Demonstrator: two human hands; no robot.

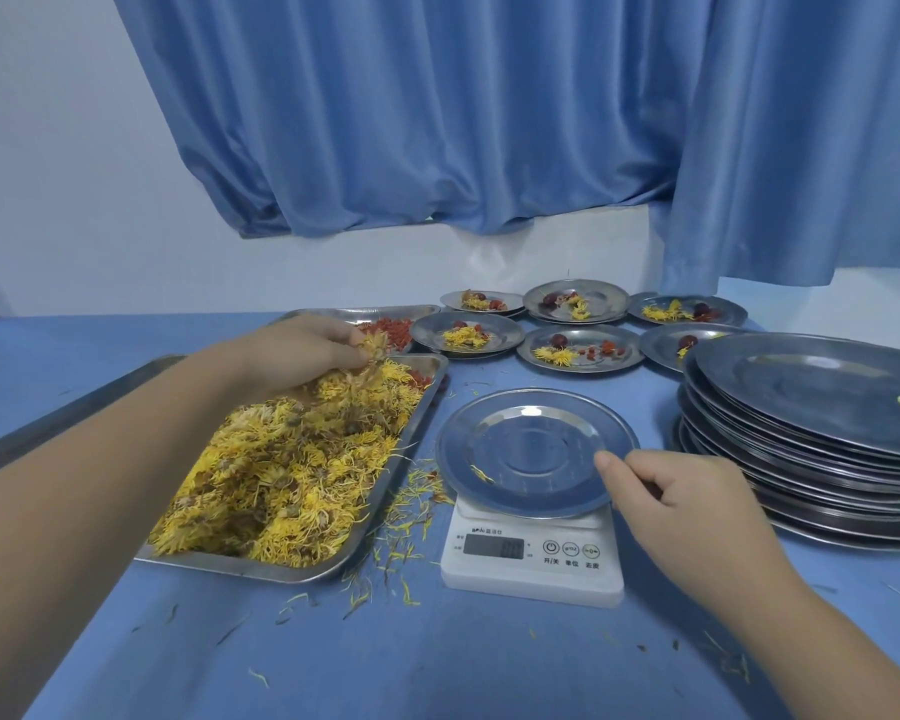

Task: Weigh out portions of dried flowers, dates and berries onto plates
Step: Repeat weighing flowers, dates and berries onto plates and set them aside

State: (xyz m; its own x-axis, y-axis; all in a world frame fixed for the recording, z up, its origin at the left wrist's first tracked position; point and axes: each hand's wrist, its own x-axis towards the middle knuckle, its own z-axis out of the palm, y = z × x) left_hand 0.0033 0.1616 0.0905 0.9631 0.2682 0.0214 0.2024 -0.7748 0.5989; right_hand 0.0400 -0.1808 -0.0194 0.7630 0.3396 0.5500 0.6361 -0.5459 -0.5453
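head cam | faces fwd+down | close over table (437,667) | curtain (437,122) behind | single view

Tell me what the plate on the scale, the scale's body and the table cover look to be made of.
Plate: metal, probably stainless steel, polished; it mirrors a bright patch of light.
Scale body: white plastic, it seems, smooth and matte, with printed buttons.
Table cover: a blue, matte, smooth sheet; cloth or vinyl, the look leaves it open.

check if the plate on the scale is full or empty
Almost empty: the plate shows bare metal and one stray yellow petal; the left hand grips flowers over the tray.
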